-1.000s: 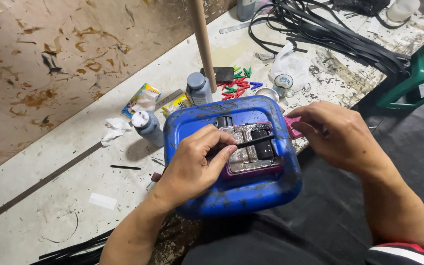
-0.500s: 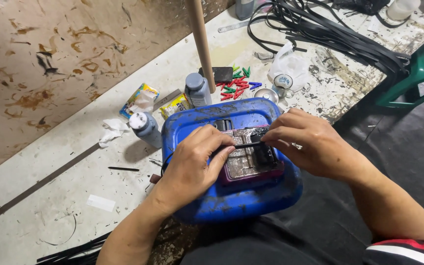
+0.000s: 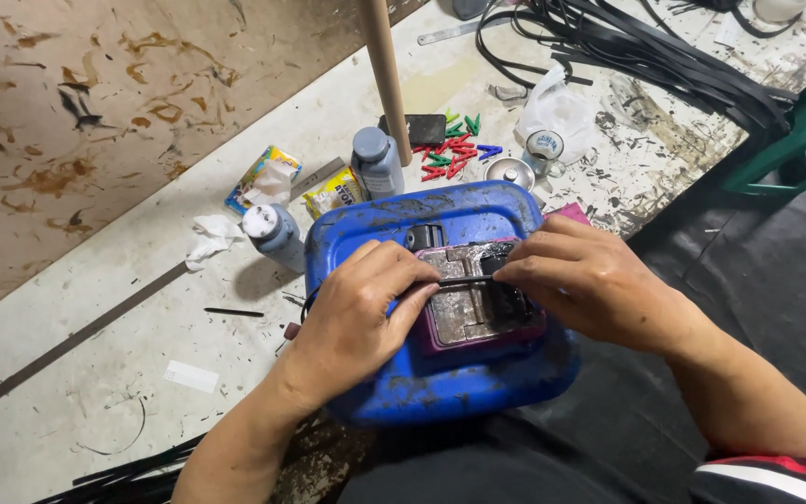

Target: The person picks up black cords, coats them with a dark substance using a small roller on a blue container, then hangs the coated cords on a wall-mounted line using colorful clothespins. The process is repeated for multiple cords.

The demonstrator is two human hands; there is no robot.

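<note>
Head view: left hand [image 3: 366, 308] and right hand [image 3: 580, 280] fingers pinch a thin black strip [image 3: 464, 280] stretched between them.

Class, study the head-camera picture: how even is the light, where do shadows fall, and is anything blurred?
Head view: soft, even light with no strong glare; a faint shadow lies beside the grey plastic bottle with white cap; both the left hand and right hand on the blue plastic container look sharp.

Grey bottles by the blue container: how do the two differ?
The capped grey bottle wears a grey cap; the white-topped grey bottle has a white top. The capped one stands beside the wooden pole, the white-topped one nearer the crumpled tissue. Both are grey, upright, beside the blue container.
</note>
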